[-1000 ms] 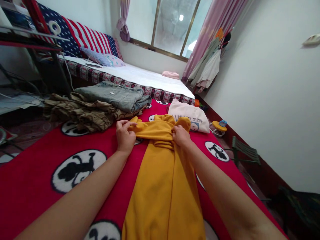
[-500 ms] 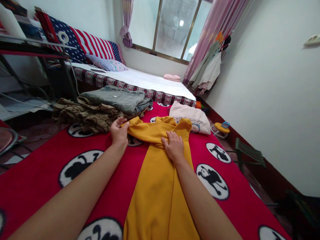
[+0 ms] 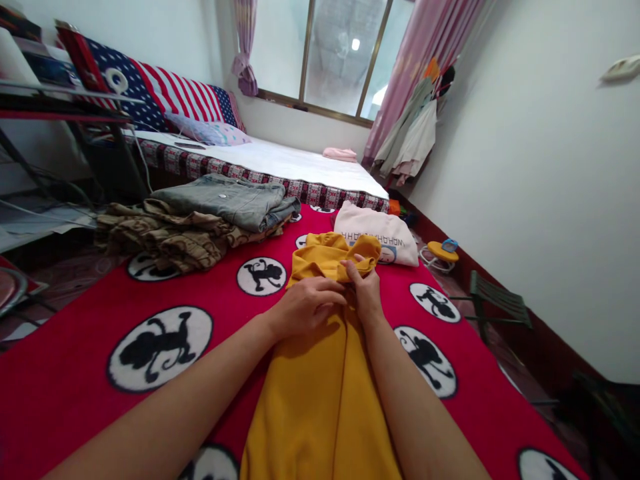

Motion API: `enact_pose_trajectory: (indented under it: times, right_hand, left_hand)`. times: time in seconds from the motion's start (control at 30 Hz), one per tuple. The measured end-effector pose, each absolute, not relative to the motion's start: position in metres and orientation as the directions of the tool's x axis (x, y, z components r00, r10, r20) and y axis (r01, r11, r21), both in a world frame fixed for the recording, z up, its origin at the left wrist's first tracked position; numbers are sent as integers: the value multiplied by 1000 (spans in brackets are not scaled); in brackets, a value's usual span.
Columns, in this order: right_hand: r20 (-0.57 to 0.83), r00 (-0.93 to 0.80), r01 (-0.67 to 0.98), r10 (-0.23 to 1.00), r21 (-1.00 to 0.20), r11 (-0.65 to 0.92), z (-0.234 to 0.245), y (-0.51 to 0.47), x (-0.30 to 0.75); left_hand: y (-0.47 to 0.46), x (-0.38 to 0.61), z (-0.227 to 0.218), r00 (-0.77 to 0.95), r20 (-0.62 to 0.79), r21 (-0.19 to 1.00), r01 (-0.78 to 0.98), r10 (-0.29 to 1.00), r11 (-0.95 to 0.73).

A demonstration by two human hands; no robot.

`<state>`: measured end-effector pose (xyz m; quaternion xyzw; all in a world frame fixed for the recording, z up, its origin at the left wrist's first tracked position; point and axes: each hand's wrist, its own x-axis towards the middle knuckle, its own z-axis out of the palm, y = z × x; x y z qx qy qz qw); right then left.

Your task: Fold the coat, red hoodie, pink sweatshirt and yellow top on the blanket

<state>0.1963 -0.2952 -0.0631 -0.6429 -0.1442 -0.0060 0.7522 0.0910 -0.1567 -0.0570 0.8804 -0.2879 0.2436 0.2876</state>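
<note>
A mustard-yellow long garment [image 3: 320, 407] lies lengthwise on the red monkey-print blanket [image 3: 100, 320], its top end bunched into folds [image 3: 330, 257]. My left hand [image 3: 305, 307] lies across the garment's upper part, fingers closed on the cloth. Right beside it, my right hand [image 3: 366, 291] pinches a fold near the top. The two hands touch or nearly touch. They hide the middle of the bunched cloth.
Folded grey-green jeans [image 3: 225, 200] sit on camouflage trousers [image 3: 160, 237] at the far left of the blanket. A white printed garment [image 3: 375, 233] lies beyond the yellow cloth. A low bed [image 3: 270, 160] stands behind, and a green folding stool [image 3: 495, 300] stands on the right.
My left hand has moved right, carrying the garment's left end inward to meet my right hand. The top of the garment is now narrower and more bunched.
</note>
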Motion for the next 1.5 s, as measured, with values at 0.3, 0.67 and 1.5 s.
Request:
enact_pose_trajectory:
  times: [0.3, 0.67, 1.5]
  right_hand:
    - [233, 781, 227, 580, -970, 85, -45, -320, 199]
    - [167, 929, 288, -330, -886, 362, -25, -347, 245]
    - [398, 904, 429, 160, -835, -346, -38, -328, 220]
  left_hand:
    - [-134, 91, -63, 739, 673, 497, -433, 19, -752]
    - [-146, 87, -61, 778, 617, 374, -423, -119, -825]
    - [-144, 93, -68, 794, 591, 498, -221, 141, -839]
